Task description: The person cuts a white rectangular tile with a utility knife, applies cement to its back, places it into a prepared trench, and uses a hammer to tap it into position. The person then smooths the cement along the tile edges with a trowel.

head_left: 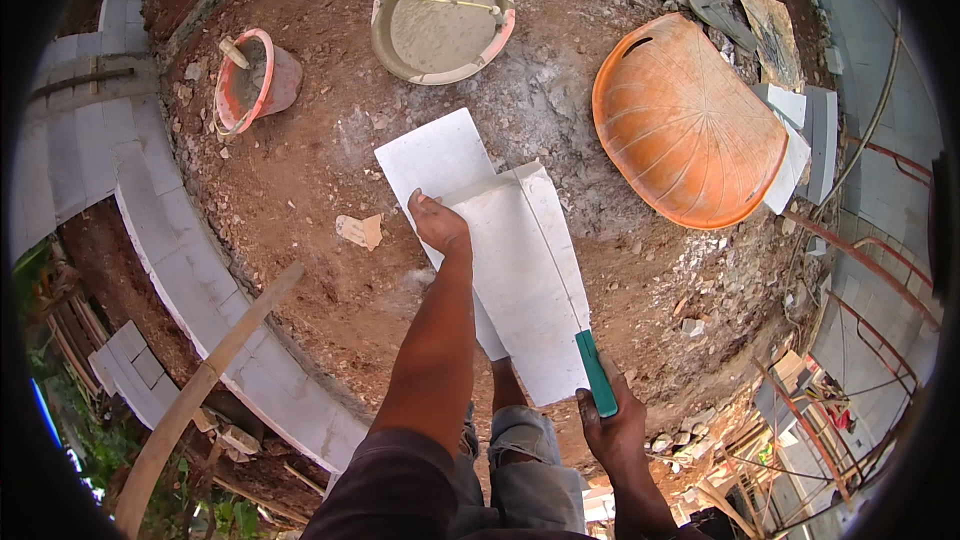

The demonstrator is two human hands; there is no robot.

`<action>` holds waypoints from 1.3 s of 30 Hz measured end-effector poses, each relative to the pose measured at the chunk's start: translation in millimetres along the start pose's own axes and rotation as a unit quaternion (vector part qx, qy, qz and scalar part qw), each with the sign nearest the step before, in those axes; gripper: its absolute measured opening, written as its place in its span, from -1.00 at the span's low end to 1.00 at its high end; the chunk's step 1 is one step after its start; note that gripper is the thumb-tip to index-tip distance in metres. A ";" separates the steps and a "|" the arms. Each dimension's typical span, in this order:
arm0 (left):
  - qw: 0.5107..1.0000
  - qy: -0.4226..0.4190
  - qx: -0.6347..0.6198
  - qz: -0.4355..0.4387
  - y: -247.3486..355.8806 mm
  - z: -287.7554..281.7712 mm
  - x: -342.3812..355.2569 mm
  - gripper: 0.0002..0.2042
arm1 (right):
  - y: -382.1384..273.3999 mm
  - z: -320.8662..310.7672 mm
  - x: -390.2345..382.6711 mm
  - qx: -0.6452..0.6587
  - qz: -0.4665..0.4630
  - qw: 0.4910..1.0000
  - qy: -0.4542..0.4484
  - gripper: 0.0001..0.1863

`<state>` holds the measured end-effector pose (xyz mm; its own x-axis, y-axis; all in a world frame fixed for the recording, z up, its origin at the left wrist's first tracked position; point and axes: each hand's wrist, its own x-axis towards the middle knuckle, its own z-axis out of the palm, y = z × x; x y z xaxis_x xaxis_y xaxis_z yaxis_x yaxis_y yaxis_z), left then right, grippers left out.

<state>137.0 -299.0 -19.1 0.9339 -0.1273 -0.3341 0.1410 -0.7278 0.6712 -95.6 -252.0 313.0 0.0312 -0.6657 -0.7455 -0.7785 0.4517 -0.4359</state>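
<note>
A white lightweight concrete block (510,260) lies across another white block (430,155) on the ground before me. At the upper block's left edge, my left hand (440,225) grips and presses on it. My right hand (615,425) is closed round the green handle of a hand saw (597,372), just off the block's near right corner. From the handle, the thin blade runs away from me along the block's right part to its far edge. Whether the blade has cut into the block I cannot tell.
Ahead stands a round tub (445,30) of grey mortar, with a red bucket (285,80) to its left. A large orange basin (690,125) is at the right, beside more blocks (820,145). A low block wall (190,260) and a wooden pole (205,380) are on the left.
</note>
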 end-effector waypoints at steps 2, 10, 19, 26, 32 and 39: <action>1.000 -0.001 -0.017 -0.009 -0.2 0.5 -0.4 -0.59 | -17.2 -2.1 10.2 0.003 -0.029 1.000 -0.010 -0.34; 0.999 0.007 -0.009 -0.037 1.4 2.4 1.8 -0.61 | -55.7 -27.4 -20.6 0.010 -0.046 0.999 0.008 -0.39; 1.000 -0.003 0.016 -0.001 1.9 -3.7 -0.2 -0.67 | -69.2 -1.4 62.3 -0.062 -0.100 0.993 -0.020 -0.29; 0.999 -0.025 0.017 -0.045 2.0 -4.1 0.4 -0.67 | -86.5 -37.6 -50.7 -0.088 -0.018 0.996 -0.007 -0.33; 0.999 -0.029 0.008 -0.035 -1.0 -3.3 1.4 -0.67 | -89.0 23.6 121.2 -0.126 -0.087 0.988 0.007 -0.57; 0.999 -0.019 0.000 -0.040 0.5 -2.1 0.8 -0.67 | -71.2 -38.8 -79.9 -0.144 -0.054 0.988 0.000 -0.35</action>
<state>138.4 -298.0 -17.6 0.9063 -0.0950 -0.4118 0.2144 -0.7363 0.6418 -67.0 -253.9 423.2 0.1243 -0.7008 -0.7025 -0.9170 0.1892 -0.3511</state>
